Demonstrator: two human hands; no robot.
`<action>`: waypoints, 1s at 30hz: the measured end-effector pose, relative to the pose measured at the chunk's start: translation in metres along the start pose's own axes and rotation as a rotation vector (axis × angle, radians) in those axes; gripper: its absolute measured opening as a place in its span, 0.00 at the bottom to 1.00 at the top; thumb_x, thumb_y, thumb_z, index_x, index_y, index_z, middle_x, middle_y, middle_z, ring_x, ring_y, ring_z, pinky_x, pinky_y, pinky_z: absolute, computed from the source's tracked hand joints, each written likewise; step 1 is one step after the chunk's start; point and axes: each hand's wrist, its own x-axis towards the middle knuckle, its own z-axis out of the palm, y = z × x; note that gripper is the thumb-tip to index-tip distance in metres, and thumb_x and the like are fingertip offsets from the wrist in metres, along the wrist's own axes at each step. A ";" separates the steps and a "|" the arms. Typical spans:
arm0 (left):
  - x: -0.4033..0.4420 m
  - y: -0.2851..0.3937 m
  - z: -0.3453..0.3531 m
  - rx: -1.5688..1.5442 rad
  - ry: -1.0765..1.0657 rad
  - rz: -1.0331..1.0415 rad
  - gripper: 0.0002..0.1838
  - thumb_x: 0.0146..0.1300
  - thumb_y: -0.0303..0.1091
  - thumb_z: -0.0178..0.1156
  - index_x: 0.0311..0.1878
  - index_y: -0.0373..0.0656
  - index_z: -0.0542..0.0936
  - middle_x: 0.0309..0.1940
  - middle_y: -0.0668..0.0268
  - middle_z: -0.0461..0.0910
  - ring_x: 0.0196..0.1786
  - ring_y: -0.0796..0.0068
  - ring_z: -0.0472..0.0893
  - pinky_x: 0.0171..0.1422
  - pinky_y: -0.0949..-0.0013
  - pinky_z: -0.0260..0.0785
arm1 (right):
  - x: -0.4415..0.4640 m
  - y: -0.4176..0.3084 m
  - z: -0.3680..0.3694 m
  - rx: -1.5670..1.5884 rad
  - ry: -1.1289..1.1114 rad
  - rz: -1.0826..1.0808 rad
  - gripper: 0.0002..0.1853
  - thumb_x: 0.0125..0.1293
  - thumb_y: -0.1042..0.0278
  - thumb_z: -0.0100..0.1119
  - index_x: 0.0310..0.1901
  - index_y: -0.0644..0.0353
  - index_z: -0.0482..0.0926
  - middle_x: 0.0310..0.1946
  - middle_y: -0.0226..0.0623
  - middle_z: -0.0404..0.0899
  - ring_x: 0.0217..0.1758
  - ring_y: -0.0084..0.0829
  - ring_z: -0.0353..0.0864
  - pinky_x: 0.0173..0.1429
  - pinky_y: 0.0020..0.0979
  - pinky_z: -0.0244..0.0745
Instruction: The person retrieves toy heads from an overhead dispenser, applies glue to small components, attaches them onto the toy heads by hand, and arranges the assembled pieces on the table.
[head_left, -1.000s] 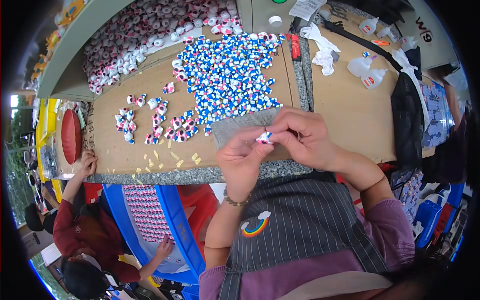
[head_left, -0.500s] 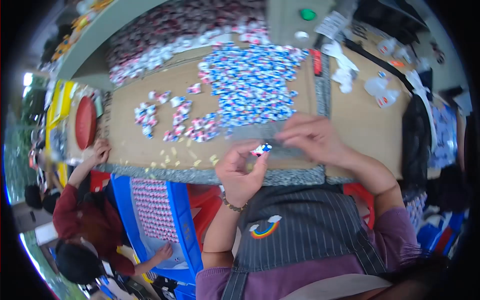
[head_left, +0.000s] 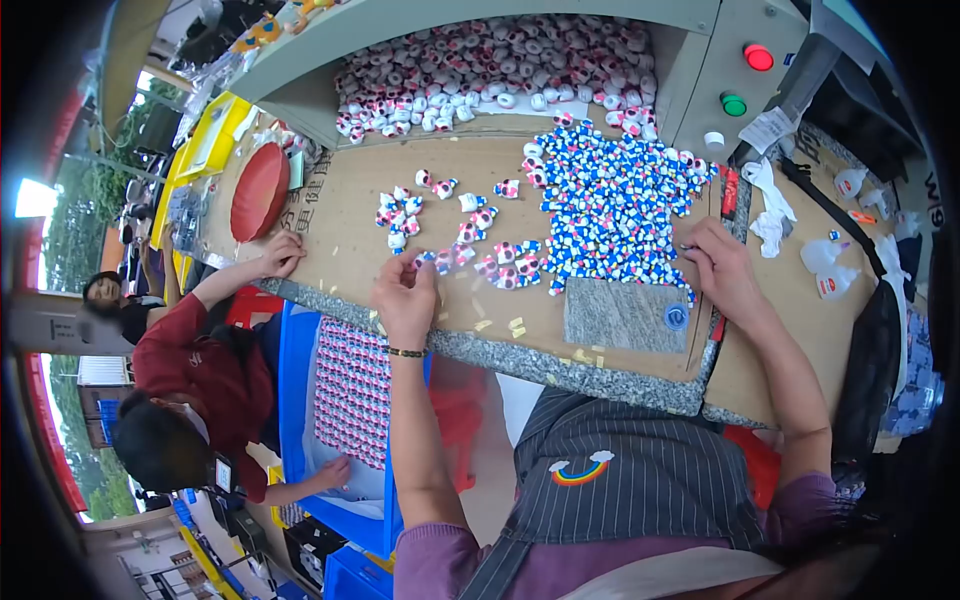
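Observation:
My left hand is closed at the fingertips on a small doll-like figure with blue and white parts, partly covered by the fingers. It is beside loose figures with white-and-pink heads and blue bodies. My right hand has its fingers curled together at the right edge of a broad heap of small blue-and-white pieces. What its fingertips pinch, if anything, is too small to make out. Below the heap lies a grey rectangular plate with a round blue item on its right end.
White-and-pink heads are piled under a machine housing with a red button and a green button. A red dish stands at left. A co-worker in a dark red shirt reaches over a blue crate holding rows of figures.
My left hand has moved left over the cardboard with the figure, towards the loose ones. My right hand has left the plate for the heap's right edge. The camera view has shifted.

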 end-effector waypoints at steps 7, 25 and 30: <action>0.035 0.037 0.014 0.217 0.026 0.445 0.15 0.50 0.21 0.60 0.45 0.39 0.80 0.45 0.54 0.79 0.49 0.50 0.75 0.54 0.54 0.68 | -0.018 -0.016 -0.022 0.135 0.030 0.111 0.08 0.57 0.86 0.58 0.39 0.69 0.79 0.35 0.40 0.74 0.38 0.37 0.77 0.43 0.30 0.72; 0.047 0.075 0.040 -0.150 -0.170 0.315 0.14 0.61 0.19 0.59 0.50 0.39 0.79 0.41 0.60 0.82 0.42 0.68 0.82 0.47 0.67 0.73 | -0.042 -0.047 -0.030 0.365 -0.119 0.151 0.06 0.57 0.80 0.63 0.38 0.67 0.79 0.35 0.40 0.78 0.39 0.37 0.79 0.41 0.31 0.73; -0.049 0.117 0.046 -1.245 -0.610 -0.234 0.15 0.62 0.18 0.60 0.53 0.38 0.76 0.54 0.57 0.76 0.51 0.67 0.80 0.56 0.66 0.75 | -0.043 -0.052 -0.017 0.088 -0.145 -0.048 0.09 0.51 0.83 0.62 0.35 0.65 0.77 0.33 0.40 0.73 0.36 0.40 0.77 0.40 0.36 0.74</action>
